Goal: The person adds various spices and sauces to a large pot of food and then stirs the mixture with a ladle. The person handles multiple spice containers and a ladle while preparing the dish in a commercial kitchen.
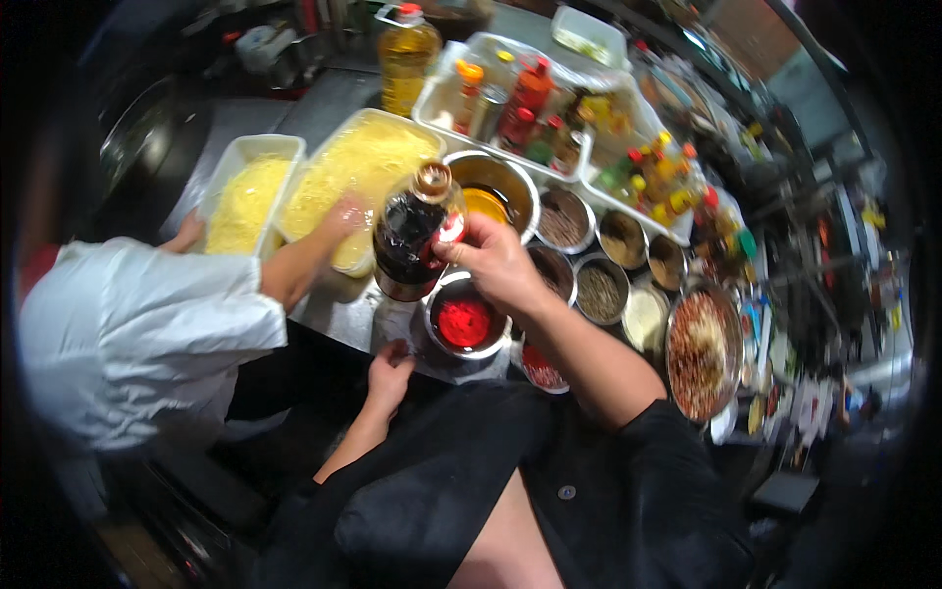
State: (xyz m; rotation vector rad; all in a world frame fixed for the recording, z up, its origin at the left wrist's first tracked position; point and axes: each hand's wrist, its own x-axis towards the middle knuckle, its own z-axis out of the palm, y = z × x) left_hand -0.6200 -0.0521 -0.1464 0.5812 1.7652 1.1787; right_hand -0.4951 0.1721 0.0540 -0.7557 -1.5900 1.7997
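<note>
My right hand (pixel 500 261) grips a large clear bottle of dark liquid (pixel 405 239) by its side. The bottle is raised over the counter, its neck up and no cap visible on its mouth. Just below and to the right of it stands a metal bowl (pixel 482 353) with bright red contents (pixel 464 320). My left hand (pixel 390 375) is low at the counter's front edge, left of that bowl, with its fingers curled; whether something small is between them cannot be made out. Behind the bottle, a larger metal bowl (pixel 531 199) contains amber and dark liquid.
At left, a co-worker in a white jacket (pixel 147 331) reaches over tubs of yellow shreds (pixel 246 202) (pixel 368 158). Several metal bowls of spices (pixel 600 291) and a large bowl of chopped reddish food (pixel 695 375) stand to the right. Bottles fill white bins (pixel 508 151) behind; an oil jug (pixel 405 66) stands beside them.
</note>
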